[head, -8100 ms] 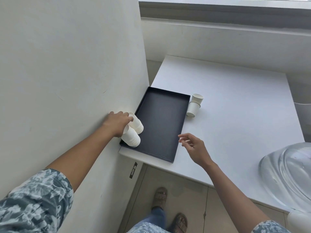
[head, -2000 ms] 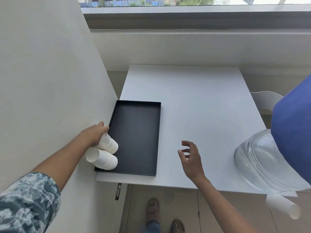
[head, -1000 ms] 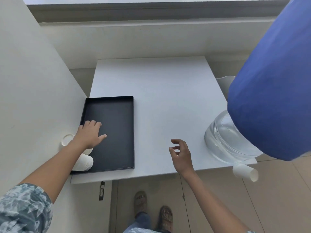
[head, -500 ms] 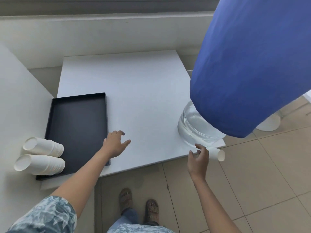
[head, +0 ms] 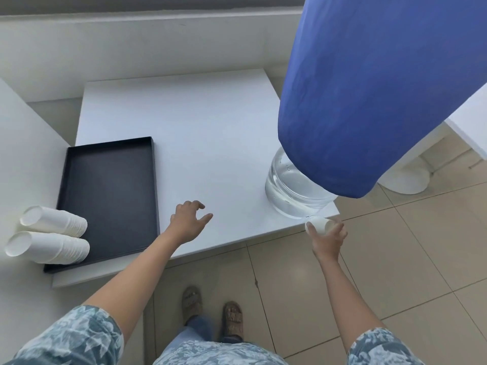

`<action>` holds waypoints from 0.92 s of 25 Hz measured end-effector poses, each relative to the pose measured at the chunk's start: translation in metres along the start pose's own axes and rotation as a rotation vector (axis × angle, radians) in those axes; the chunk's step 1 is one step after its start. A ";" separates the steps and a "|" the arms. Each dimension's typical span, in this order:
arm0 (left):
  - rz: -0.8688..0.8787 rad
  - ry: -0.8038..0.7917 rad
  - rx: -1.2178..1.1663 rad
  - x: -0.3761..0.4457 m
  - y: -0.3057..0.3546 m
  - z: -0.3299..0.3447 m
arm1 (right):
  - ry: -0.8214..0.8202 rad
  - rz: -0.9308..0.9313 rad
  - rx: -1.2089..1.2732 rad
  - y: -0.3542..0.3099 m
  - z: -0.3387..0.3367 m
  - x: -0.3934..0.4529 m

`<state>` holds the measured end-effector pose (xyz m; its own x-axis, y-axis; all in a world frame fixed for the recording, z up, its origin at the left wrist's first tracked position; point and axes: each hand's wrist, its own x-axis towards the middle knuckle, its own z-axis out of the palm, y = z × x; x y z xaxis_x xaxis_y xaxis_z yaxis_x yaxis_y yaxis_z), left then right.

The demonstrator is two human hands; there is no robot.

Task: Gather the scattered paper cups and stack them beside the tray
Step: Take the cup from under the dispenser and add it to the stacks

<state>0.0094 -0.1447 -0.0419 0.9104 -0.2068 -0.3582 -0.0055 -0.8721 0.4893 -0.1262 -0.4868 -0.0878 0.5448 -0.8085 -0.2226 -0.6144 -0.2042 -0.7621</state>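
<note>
The bench carries a black tray; two cup stacks lie at its near left corner. Left hand hovers with relaxed, spread fingers. Right hand grips one paper cup off the bench's near right corner.

Paper cup in right hand, table corner.

Tray on table, left part – two cup stacks lying at tray's left edge; water bottle far right of tray; lone cup past bottle.
</note>
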 end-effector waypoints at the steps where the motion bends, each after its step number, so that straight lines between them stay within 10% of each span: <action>1: -0.001 -0.003 -0.007 -0.002 0.002 0.001 | -0.027 -0.003 0.019 0.001 -0.001 0.002; 16: 0.070 0.043 -0.074 -0.017 0.027 0.008 | 0.318 -0.433 -0.051 0.003 -0.010 -0.021; 23: 0.156 0.034 -0.136 -0.029 0.028 0.004 | -0.028 -0.655 0.073 -0.032 0.034 -0.079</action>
<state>-0.0188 -0.1651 -0.0215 0.9164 -0.3176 -0.2438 -0.0939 -0.7625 0.6402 -0.1299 -0.3979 -0.0663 0.8079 -0.5149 0.2866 -0.1107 -0.6103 -0.7844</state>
